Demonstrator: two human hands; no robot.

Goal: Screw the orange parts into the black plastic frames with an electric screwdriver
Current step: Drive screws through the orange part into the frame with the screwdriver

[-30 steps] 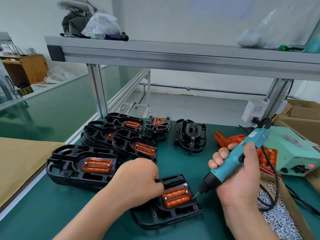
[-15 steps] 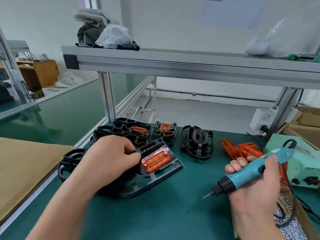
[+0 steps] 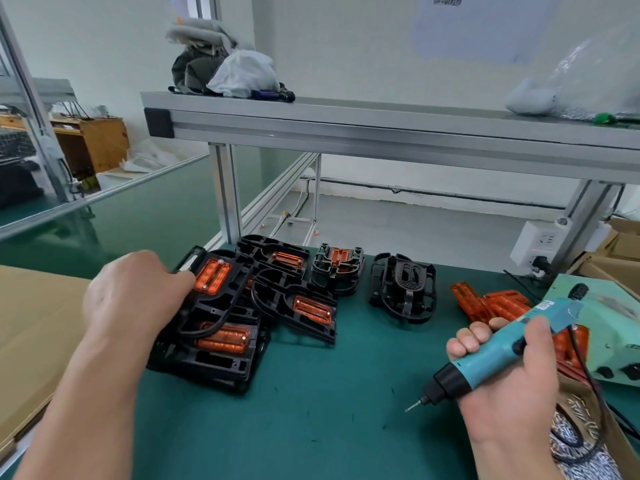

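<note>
My left hand [image 3: 135,296] grips a black plastic frame [image 3: 221,292] with an orange part [image 3: 212,276] screwed into it, tilted on top of a pile of finished frames [image 3: 221,344] at the left of the green mat. My right hand [image 3: 509,382] holds the teal electric screwdriver [image 3: 502,348], its bit pointing down-left above bare mat. One black frame without an orange part [image 3: 403,287] lies alone at the back. Loose orange parts [image 3: 491,303] lie behind my right hand.
A teal power supply box [image 3: 609,327] stands at the right. A cardboard box of screws [image 3: 571,441] sits under my right wrist. An aluminium shelf [image 3: 381,133] spans overhead on posts. A wall socket [image 3: 540,242] is at the back right. Cardboard [image 3: 31,323] covers the left.
My left hand carried the screwed frame from the mat's middle up and left onto the pile of finished frames. My right hand pulled the screwdriver back to the right.
</note>
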